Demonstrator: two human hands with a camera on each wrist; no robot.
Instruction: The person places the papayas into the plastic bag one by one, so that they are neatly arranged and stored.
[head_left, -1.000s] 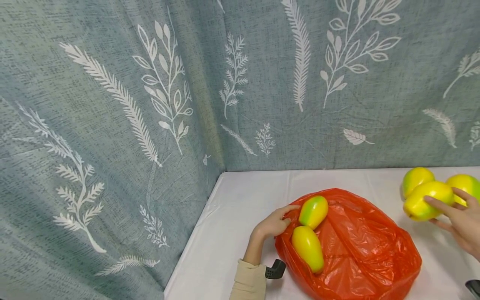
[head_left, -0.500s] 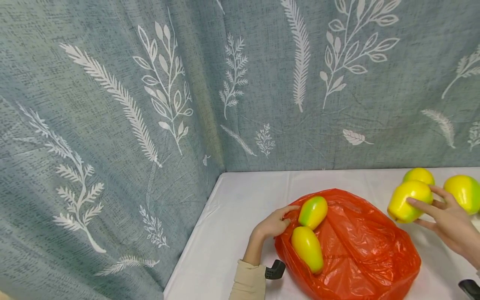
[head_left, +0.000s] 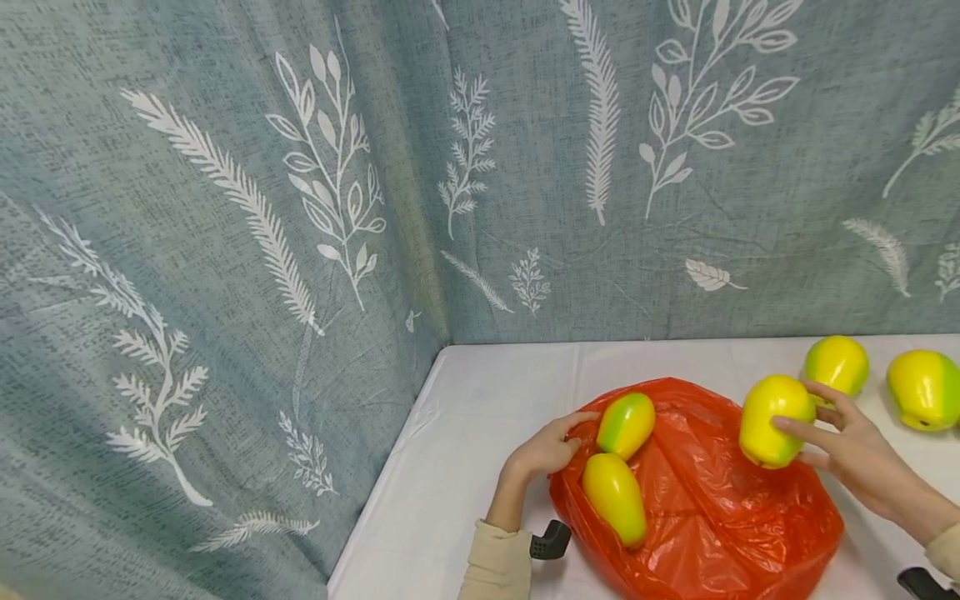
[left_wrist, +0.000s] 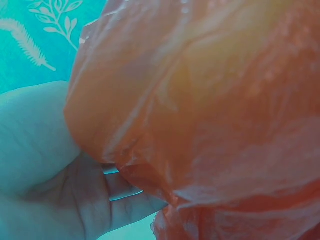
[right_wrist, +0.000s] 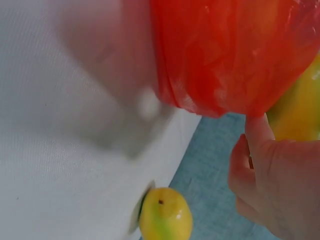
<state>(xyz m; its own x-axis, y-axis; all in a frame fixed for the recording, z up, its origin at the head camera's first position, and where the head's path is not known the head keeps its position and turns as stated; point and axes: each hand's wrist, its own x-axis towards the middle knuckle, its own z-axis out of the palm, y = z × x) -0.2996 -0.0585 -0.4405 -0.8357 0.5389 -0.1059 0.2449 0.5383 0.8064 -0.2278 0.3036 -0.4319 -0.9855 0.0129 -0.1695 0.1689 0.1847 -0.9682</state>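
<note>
A red plastic bag [head_left: 712, 508] lies wide-mouthed on the table, and two yellow-green mangoes, an upper one [head_left: 627, 423] and a lower one [head_left: 615, 498], rest inside its left part. My left hand [head_left: 542, 452] grips the bag's left rim; the left wrist view shows the thin plastic [left_wrist: 200, 125] running between thumb and fingers, some fingers hidden behind it. Above the bag's right rim, my right hand [head_left: 855, 454] holds another mango [head_left: 776, 421] between thumb and fingers. In the right wrist view that mango [right_wrist: 302, 107] is partly hidden by the bag's wall [right_wrist: 215, 60].
Two more mangoes, one at the back [head_left: 836, 363] and one farther right [head_left: 924, 388], lie on the white-covered table [head_left: 480, 408]. A sliver of something yellow-green shows at the right frame edge. A blue-green patterned curtain [head_left: 525, 167] stands behind and left.
My right hand has carried its mango leftward, from near the other mangoes to over the bag's right side. The left hand and the mangoes in the bag have stayed in place.
</note>
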